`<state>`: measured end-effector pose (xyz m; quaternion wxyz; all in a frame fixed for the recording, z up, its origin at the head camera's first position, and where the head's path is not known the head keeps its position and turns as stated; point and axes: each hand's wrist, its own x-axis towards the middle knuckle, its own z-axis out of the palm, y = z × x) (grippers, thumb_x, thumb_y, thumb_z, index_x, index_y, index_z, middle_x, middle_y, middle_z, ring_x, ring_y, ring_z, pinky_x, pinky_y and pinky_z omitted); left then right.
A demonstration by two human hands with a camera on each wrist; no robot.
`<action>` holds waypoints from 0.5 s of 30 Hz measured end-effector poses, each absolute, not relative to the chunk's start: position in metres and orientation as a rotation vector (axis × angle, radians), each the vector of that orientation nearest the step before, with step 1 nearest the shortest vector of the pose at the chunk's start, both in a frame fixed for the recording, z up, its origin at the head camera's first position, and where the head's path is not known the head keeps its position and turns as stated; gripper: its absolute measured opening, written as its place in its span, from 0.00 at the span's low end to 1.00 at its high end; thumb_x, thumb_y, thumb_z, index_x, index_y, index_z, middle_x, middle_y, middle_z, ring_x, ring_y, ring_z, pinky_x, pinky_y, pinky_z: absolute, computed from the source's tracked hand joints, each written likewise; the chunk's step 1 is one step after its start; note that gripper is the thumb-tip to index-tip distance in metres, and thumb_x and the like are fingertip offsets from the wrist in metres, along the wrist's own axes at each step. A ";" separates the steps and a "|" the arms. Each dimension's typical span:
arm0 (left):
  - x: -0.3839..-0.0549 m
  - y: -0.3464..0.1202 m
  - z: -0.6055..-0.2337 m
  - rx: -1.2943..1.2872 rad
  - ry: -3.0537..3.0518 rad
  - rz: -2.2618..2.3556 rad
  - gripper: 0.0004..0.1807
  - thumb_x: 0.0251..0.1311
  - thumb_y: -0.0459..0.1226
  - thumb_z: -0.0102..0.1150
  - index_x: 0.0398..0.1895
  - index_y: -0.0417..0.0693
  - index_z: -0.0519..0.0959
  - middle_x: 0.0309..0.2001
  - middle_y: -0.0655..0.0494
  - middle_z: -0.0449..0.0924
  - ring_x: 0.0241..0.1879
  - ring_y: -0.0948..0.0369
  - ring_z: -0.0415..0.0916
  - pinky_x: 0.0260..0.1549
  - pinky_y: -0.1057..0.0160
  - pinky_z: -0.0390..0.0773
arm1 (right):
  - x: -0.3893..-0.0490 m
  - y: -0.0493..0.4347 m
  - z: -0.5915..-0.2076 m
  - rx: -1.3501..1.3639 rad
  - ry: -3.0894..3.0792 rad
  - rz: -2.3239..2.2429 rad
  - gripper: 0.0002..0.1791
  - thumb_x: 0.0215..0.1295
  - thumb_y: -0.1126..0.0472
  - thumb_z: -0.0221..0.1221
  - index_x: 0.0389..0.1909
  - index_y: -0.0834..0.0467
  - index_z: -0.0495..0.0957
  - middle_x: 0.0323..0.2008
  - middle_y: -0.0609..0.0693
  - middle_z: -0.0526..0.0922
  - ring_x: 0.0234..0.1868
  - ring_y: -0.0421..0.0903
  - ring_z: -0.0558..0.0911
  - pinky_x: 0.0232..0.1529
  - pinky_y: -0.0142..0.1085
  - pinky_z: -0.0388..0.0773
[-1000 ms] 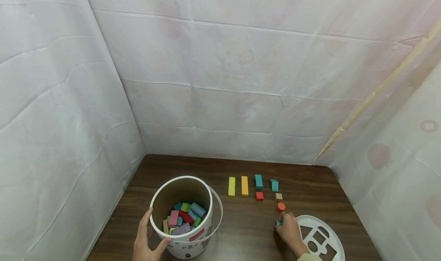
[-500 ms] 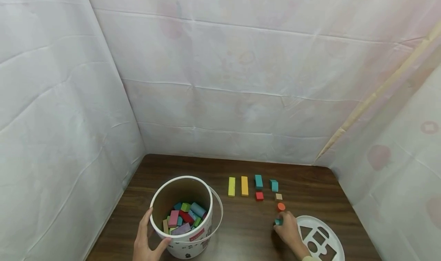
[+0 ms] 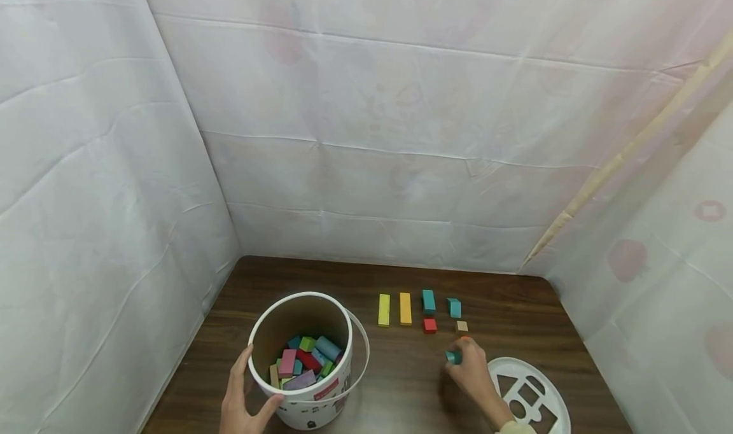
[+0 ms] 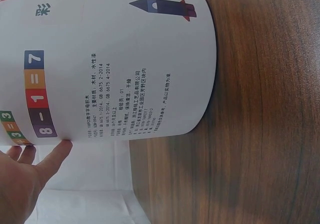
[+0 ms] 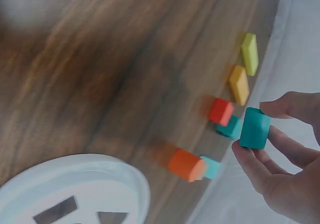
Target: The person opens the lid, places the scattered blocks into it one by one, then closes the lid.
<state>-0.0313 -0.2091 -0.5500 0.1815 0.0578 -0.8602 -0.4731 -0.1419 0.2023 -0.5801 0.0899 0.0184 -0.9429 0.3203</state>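
My left hand (image 3: 243, 396) holds the white bucket (image 3: 317, 415) by its near left side, thumb and fingers spread along the rim. In the left wrist view, fingertips touch the printed wall of the bucket (image 4: 105, 79). Several coloured wooden blocks (image 3: 309, 361) lie inside. My right hand (image 3: 475, 373) pinches a teal block (image 5: 255, 128) with rounded edges between thumb and fingers, over the table left of the white lid. Just beyond these fingers stands an orange cylinder (image 5: 186, 165), mostly covered by the hand in the head view.
Towards the back are a yellow-green block (image 3: 383, 310), an orange-yellow block (image 3: 405, 308), two teal blocks, a red cube (image 3: 429, 326) and a tan block (image 3: 461, 326). The white lid (image 3: 497, 365) with shaped cutouts lies right. White cloth (image 3: 355, 186) surrounds the table.
My right hand has moved slightly left and away from me, with the teal block in its fingers, and now overlaps the orange cylinder. My left hand stays on the bucket.
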 end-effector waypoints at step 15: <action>-0.032 -0.209 -0.550 0.168 -2.427 -1.329 0.54 0.47 0.39 0.73 0.74 0.60 0.48 0.68 0.42 0.54 0.62 0.37 0.58 0.49 0.31 0.74 | -0.139 0.175 -0.533 0.155 -2.779 0.989 0.13 0.39 0.74 0.67 0.31 0.64 0.82 0.34 0.55 0.78 0.32 0.47 0.75 0.24 0.32 0.78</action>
